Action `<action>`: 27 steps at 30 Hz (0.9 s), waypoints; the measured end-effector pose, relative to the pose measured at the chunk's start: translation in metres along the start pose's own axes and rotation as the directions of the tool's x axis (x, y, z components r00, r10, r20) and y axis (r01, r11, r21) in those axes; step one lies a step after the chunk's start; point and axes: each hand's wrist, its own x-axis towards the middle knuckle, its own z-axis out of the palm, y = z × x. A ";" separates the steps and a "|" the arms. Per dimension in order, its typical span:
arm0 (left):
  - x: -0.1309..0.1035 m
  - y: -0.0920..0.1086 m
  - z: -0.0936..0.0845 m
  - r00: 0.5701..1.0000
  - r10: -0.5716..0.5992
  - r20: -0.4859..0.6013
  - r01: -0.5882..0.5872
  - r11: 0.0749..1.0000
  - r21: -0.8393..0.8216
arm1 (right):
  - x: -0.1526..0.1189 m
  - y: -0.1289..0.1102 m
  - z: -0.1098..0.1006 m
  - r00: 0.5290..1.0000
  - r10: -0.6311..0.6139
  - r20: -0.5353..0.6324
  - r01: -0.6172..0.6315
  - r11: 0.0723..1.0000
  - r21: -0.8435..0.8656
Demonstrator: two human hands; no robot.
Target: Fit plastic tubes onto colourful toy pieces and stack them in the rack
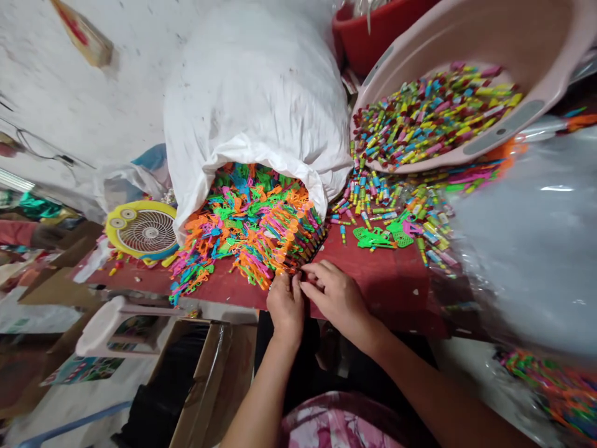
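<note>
My left hand (pixel 286 306) is at the front edge of the red tabletop, its thumb and fingers pinched together. Close beside it on the right, my right hand (pixel 336 300) is also closed, fingertips nearly meeting the left ones. Whatever they pinch is too small and hidden to name. Just beyond the fingertips stands a row of small plastic pieces with orange round tops (pixel 290 236). Behind and left of it spreads a heap of orange, green, pink and blue plastic pieces (pixel 233 214), spilling from the mouth of a big white sack (pixel 261 81).
At the right a pink basin (pixel 527 118) tilts over, with many small colourful tubes (pixel 433 115) inside and more scattered below. Green plastic pieces (pixel 373 237) lie nearby. A yellow fan (pixel 149 230) stands left, a pale stool (pixel 116 323) below it. Clear plastic bags (pixel 536 249) cover the right.
</note>
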 end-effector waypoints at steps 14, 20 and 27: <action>0.007 0.000 -0.007 0.997 -0.011 0.082 0.028 0.977 -0.213 | 0.011 -0.010 0.030 0.951 -0.225 -0.211 0.164 0.948 -0.272; 0.008 -0.002 -0.009 0.985 0.002 0.171 0.038 0.972 -0.232 | 0.015 -0.018 0.034 0.945 -0.248 -0.214 0.199 0.953 -0.229; -0.020 -0.012 -0.033 0.972 0.094 -0.217 -0.182 0.882 -0.435 | 0.017 -0.020 0.031 0.948 -0.266 -0.174 0.223 0.947 -0.229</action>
